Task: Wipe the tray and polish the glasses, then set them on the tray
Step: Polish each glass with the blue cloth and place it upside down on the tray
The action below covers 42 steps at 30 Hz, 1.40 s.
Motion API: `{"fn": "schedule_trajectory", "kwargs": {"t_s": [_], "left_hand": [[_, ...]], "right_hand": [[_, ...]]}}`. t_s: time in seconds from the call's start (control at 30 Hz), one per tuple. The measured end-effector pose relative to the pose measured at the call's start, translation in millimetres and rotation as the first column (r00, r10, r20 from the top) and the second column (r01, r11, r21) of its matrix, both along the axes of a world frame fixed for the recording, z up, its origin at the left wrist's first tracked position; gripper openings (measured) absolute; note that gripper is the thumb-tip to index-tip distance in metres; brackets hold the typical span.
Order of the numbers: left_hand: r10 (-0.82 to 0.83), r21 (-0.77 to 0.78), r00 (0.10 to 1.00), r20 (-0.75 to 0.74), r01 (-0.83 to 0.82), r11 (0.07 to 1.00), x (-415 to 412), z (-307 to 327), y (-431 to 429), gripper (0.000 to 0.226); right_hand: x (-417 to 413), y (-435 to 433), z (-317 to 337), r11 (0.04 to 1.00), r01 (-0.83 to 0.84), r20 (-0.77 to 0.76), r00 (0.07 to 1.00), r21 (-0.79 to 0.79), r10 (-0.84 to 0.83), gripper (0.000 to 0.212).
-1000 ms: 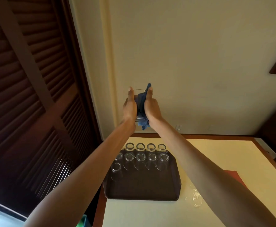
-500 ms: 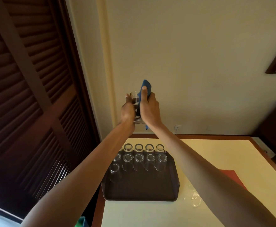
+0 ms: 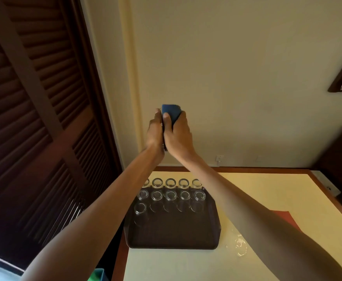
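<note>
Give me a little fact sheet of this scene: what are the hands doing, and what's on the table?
Right hand: grips a raised blue cloth
Left hand: against the cloth's other side, fingers mostly hidden
Base: dark brown rectangular tray on the cream table
On tray: upturned clear glasses in rows
Right of tray: another clear glass, red mat

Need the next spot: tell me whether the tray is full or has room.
Has room. Glasses crowd the far end of the tray, a lone glass starts a nearer row; the near half lies bare.
</note>
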<state>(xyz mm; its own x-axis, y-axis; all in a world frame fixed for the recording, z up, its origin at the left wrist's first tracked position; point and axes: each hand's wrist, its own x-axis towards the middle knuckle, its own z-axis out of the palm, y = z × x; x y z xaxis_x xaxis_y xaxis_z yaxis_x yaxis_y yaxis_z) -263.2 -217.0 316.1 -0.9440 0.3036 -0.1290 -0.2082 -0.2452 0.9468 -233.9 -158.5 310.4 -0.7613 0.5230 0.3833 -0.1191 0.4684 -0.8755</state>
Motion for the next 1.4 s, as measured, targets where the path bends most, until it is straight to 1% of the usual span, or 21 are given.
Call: {"fn": "schedule_trajectory", "kwargs": {"t_s": [0.07,0.17,0.23,0.27,0.33,0.4,0.5,0.57,0.6,0.63,0.7,0.8,0.87,0.9,0.93,1.0,1.1,1.2,1.27,1.33,1.4], "left_hand": [[0.016,-0.028,1.0,0.006,-0.015,0.999,7.4,-2.3,1.0,0.055],[0.036,-0.053,0.999,-0.01,-0.036,0.998,10.6,-2.6,2.4,0.061],[0.058,-0.064,0.998,-0.015,-0.059,0.996,8.8,2.2,0.0,0.06],[0.063,-0.076,0.998,-0.019,-0.065,0.995,6.4,4.7,-2.1,0.061],[0.065,-0.106,0.997,-0.042,-0.069,0.992,1.7,8.5,-6.1,0.067],[0.085,-0.138,0.995,-0.051,-0.092,0.986,-1.5,7.8,-7.8,0.068],[0.076,-0.088,0.997,0.004,-0.076,0.993,-0.1,0.9,-6.3,0.063],[0.041,-0.042,0.999,0.026,-0.04,0.998,3.8,-5.4,-4.1,0.056],[0.035,-0.042,0.999,0.015,-0.034,0.999,7.7,-7.5,-3.4,0.053],[0.031,-0.049,1.0,0.004,-0.03,0.998,9.8,-10.5,-2.9,0.053],[0.042,-0.065,0.999,-0.022,-0.043,0.997,14.4,-9.7,-0.8,0.057],[0.068,-0.082,0.996,-0.063,-0.073,0.994,17.0,2.3,0.8,0.073],[0.087,-0.106,0.994,-0.069,-0.094,0.99,12.3,8.8,0.2,0.082],[0.098,-0.104,0.993,-0.069,-0.105,0.989,9.6,11.2,-1.8,0.076],[0.106,-0.102,0.992,-0.065,-0.112,0.988,6.8,12.8,-3.9,0.066],[0.11,-0.109,0.993,-0.04,-0.114,0.987,-0.6,11.3,-6.3,0.059],[0.11,-0.111,0.994,-0.022,-0.111,0.988,1.4,5.6,-5.0,0.053],[0.064,-0.073,0.998,-0.001,-0.064,0.995,7.9,-2.5,0.2,0.054],[0.053,-0.062,0.999,0.007,-0.052,0.997,12.8,-4.6,3.4,0.057],[0.057,-0.081,0.998,-0.003,-0.057,0.995,16.4,-1.5,5.7,0.061],[0.052,-0.099,0.999,-0.01,-0.053,0.994,17.8,5.0,9.1,0.066]], "right_hand": [[-1.7,11.9,5.3,0.996,0.003,0.016,1.0,-0.092,-0.001,0.042],[-3.5,21.6,5.1,0.938,-0.051,0.086,0.993,-0.342,0.085,0.065],[2.4,13.1,-0.8,0.901,-0.071,0.146,0.978,-0.429,0.146,0.067],[7.0,8.0,-5.0,0.902,-0.084,0.17,0.971,-0.424,0.171,0.067],[17.3,0.8,-14.1,0.931,-0.122,0.202,0.959,-0.345,0.201,0.07],[22.2,-3.2,-19.8,0.959,-0.121,0.202,0.963,-0.257,0.176,0.059],[17.1,-4.8,-21.4,0.99,-0.108,0.039,0.993,-0.087,0.112,0.037],[9.8,0.2,-20.0,0.996,-0.059,-0.093,0.994,0.062,0.065,0.035],[7.0,4.1,-17.8,0.995,-0.046,-0.126,0.99,0.089,0.057,0.036],[4.4,9.2,-15.5,0.997,-0.039,-0.128,0.991,0.063,0.046,0.037],[4.1,16.9,-1.0,0.985,-0.068,-0.076,0.996,-0.16,0.056,0.041],[-2.4,22.4,12.2,0.857,-0.12,0.088,0.978,-0.501,0.189,0.062],[-2.3,16.5,9.8,0.824,-0.107,0.167,0.957,-0.556,0.237,0.067],[-0.1,12.6,5.5,0.843,-0.11,0.192,0.95,-0.526,0.244,0.069],[4.5,8.9,0.1,0.879,-0.127,0.212,0.946,-0.461,0.247,0.07],[13.0,2.6,-10.7,0.94,-0.154,0.202,0.954,-0.303,0.222,0.065],[11.4,0.2,-17.7,0.981,-0.15,0.065,0.985,-0.12,0.158,0.043],[1.6,10.4,-7.6,0.996,-0.092,-0.028,0.995,0.008,0.093,0.038],[-0.8,23.4,4.0,0.997,-0.064,0.026,0.998,-0.049,0.065,0.04],[-6.7,35.9,9.6,0.969,-0.068,0.12,0.988,-0.238,0.099,0.054],[-12.2,37.6,9.7,0.903,-0.073,0.186,0.968,-0.424,0.166,0.067]]}}
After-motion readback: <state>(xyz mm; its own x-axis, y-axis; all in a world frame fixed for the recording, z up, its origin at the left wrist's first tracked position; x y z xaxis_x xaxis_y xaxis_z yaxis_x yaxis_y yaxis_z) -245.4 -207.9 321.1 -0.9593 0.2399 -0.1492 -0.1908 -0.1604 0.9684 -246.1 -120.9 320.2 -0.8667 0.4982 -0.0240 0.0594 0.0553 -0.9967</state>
